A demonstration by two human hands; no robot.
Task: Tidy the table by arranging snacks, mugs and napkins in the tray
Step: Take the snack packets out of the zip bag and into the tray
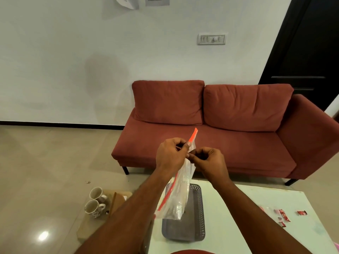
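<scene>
A clear plastic zip bag (178,195) with a red-orange seal strip hangs in the air above the table. My left hand (169,154) and my right hand (209,162) both pinch its top edge, close together. Under the bag a grey perforated tray (196,230) rests on the pale table (238,226). Several small red snack packets (281,215) lie on the table at the right. Two white patterned mugs (94,203) stand on a low wooden board at the left, off the table.
A red sofa (211,136) stands behind the table against a white wall. The wooden board (117,198) with the mugs sits on the tiled floor (45,162). A dark door (308,52) is at the far right.
</scene>
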